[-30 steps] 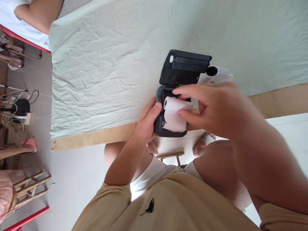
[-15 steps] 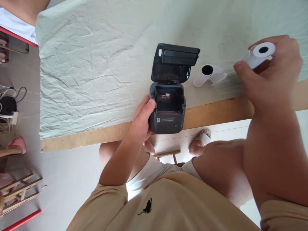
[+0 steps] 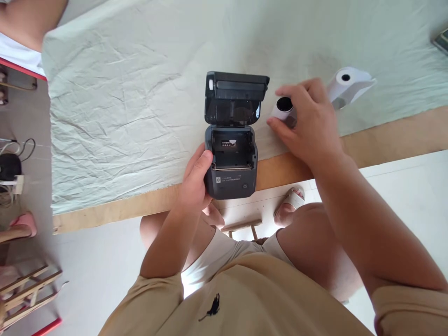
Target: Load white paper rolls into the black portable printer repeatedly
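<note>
My left hand (image 3: 196, 179) holds a dark grey portable label printer (image 3: 233, 182) by its left side, thumb on the rim. Its lid (image 3: 236, 98) stands raised, and the paper bay (image 3: 233, 151) shows a small printed label inside with no roll in it. To the right of the printer, my right hand (image 3: 311, 116) has its thumb and fingers closed round a white paper roll (image 3: 280, 113) with a black core. The hand hides much of that roll. Beyond the knuckles, a second white paper roll (image 3: 345, 86) lies on the cloth with its loose end uncurled.
A pale green wrinkled cloth (image 3: 140, 93) covers the table, leaving a wooden front edge (image 3: 119, 205) bare. Another person's arm (image 3: 31, 21) reaches in at top left. A dark object (image 3: 441, 41) lies at far right. Cables (image 3: 14, 156) and a wooden stool (image 3: 30, 289) are at left.
My right hand has let go of the white-core roll, set down on the cloth, and moved left to the black-core roll. My left hand still holds the printer.
</note>
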Tool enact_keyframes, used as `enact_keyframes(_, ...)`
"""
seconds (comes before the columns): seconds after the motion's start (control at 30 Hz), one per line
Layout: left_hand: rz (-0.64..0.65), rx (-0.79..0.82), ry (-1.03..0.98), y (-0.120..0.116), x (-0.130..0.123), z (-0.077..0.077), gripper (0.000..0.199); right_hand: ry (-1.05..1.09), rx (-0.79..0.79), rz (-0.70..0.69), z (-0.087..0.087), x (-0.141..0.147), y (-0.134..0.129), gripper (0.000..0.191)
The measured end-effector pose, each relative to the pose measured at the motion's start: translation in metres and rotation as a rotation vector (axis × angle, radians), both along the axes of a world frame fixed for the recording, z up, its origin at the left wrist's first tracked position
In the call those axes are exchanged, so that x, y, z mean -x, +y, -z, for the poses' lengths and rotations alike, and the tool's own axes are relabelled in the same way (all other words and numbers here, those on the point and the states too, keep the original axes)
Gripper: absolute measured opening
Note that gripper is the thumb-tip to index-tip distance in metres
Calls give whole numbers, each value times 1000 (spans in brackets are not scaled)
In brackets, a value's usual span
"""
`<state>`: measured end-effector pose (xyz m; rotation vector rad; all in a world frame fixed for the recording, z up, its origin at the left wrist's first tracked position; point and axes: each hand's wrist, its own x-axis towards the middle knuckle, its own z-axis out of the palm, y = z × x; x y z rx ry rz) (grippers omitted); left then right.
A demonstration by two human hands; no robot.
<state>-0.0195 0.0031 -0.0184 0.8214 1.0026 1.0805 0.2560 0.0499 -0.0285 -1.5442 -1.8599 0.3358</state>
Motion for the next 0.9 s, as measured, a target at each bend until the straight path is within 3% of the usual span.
enact_keyframes(0.1,9,19,4,0,0,-1,43,34,40,17,13,-1,11,49)
enact_keyframes(0.2,7,34,4,-1,-2,-5,48,149,-76,12,12,-6,5,67)
enact_keyframes(0.27,2,42,4,-1,-2,-7,49,245,-164,12,3,-4,-6,69)
enact_keyframes(0.4,-10,72,8,-2,-3,-8,46,286,-310,-18,-30,20,-34,35)
enact_keyframes(0.5,-29,63,30,-3,-4,-7,45,228,-411,-176,-44,49,-45,24)
enact_keyframes(0.57,-43,48,33,-3,-4,-6,45,190,-410,-237,-43,64,-44,31)
enact_keyframes(0.67,-25,44,41,-4,-4,-6,46,103,-327,-204,-34,76,-35,23)
enact_keyframes(0.8,17,46,69,-5,-2,-7,51,1,-192,-172,-28,77,-26,23)
enact_keyframes(0.9,18,56,64,-4,-2,-7,50,45,-230,-209,-28,76,-26,27)
